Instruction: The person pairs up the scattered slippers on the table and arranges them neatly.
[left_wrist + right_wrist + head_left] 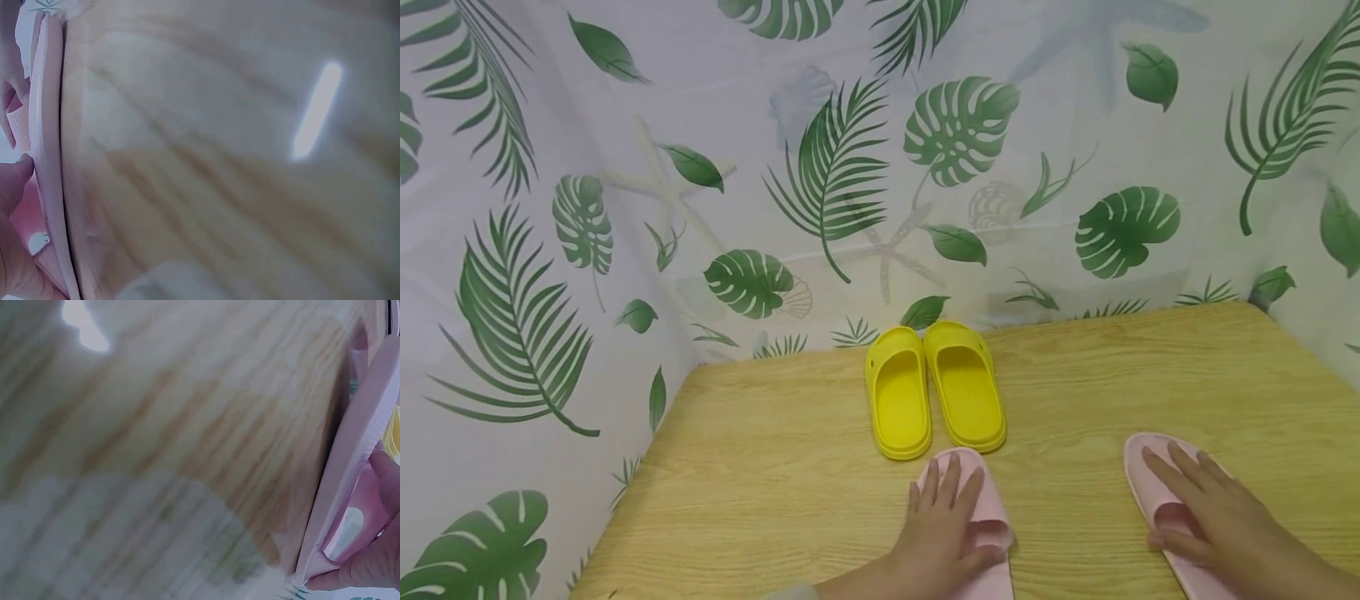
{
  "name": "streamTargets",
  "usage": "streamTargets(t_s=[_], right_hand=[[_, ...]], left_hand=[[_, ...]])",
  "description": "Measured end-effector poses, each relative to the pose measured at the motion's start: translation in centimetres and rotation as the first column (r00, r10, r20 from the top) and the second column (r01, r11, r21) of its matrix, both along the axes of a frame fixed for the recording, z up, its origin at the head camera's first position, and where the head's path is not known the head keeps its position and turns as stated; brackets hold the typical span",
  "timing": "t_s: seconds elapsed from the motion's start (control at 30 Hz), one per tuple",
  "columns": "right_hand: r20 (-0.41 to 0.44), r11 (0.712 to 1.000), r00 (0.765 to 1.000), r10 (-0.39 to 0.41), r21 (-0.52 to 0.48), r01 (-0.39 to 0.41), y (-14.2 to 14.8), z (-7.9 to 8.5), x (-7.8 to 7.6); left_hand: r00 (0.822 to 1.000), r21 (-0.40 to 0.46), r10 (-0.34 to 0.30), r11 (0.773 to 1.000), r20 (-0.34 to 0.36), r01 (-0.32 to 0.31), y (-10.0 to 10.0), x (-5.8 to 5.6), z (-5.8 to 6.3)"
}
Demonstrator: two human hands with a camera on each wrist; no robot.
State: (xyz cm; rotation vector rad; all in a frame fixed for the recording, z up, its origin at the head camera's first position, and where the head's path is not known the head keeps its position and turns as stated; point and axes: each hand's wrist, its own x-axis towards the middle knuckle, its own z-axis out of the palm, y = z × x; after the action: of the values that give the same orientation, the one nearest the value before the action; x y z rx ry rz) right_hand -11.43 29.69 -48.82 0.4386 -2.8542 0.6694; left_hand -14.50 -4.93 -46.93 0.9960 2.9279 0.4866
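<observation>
Left hand (931, 540) and right hand (1228, 518) lay extended fingers (949, 480), gripping nothing, on one pink slipper (994, 503) each, apparently for steadying; yellow slippers (903, 408) stand paired beyond.

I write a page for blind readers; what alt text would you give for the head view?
A person's left hand and right hand rest on two pink slippers, one hand on each, spaced apart. Beyond them, two yellow slippers sit side by side on a wood-grain surface, before a white leaf-printed backdrop.
</observation>
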Motion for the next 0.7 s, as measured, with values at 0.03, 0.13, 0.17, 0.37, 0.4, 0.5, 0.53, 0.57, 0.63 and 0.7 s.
streamTargets(t_s=[0.03, 0.13, 0.17, 0.37, 0.4, 0.5, 0.53, 0.57, 0.63, 0.7], right_hand=[[0.003, 1.0, 1.0, 0.0, -0.001, 0.0, 0.0, 0.0, 0.0], [0.001, 1.0, 1.0, -0.002, -0.002, 0.002, -0.1, 0.0, -0.1], [0.009, 1.0, 1.0, -0.003, -0.001, 0.003, -0.1, 0.1, 0.0], [-0.017, 1.0, 1.0, -0.002, 0.004, 0.002, 0.0, 0.1, 0.1], [-0.032, 1.0, 0.999, 0.0, 0.001, 0.0, 0.0, 0.0, 0.1], [-0.051, 1.0, 0.999, 0.0, 0.022, 0.001, 0.1, -0.1, 0.0], [-0.054, 1.0, 0.999, 0.0, 0.026, 0.002, 0.1, -0.1, 0.0], [-0.057, 1.0, 0.998, -0.001, 0.029, 0.002, 0.1, -0.1, -0.1], [-0.07, 0.999, 0.998, 0.0, 0.045, 0.003, 0.1, -0.1, -0.1], [-0.07, 0.999, 0.998, -0.002, 0.05, 0.005, 0.1, -0.1, -0.1]], left_hand=[[1.0, -0.007, 0.015, 1.0, -0.002, -0.015, 0.2, 0.0, 0.1], [0.999, -0.035, 0.053, 0.998, -0.009, -0.054, 0.7, 0.1, 0.3], [0.998, -0.049, 0.064, 0.997, -0.013, -0.065, 0.9, 0.1, 0.4], [0.997, -0.116, 0.066, 0.991, -0.043, -0.07, 1.2, 0.3, 0.5], [0.997, -0.12, 0.064, 0.99, -0.046, -0.069, 1.2, 0.3, 0.5], [0.998, -0.121, 0.058, 0.991, -0.037, -0.062, 1.3, 0.3, 0.6], [0.998, -0.12, 0.057, 0.991, -0.031, -0.06, 1.3, 0.3, 0.5], [0.998, -0.119, 0.056, 0.991, -0.028, -0.059, 1.3, 0.3, 0.5], [0.998, -0.119, 0.055, 0.991, -0.026, -0.058, 1.4, 0.4, 0.4], [0.998, -0.126, 0.057, 0.99, -0.035, -0.061, 1.5, 0.4, 0.3]])
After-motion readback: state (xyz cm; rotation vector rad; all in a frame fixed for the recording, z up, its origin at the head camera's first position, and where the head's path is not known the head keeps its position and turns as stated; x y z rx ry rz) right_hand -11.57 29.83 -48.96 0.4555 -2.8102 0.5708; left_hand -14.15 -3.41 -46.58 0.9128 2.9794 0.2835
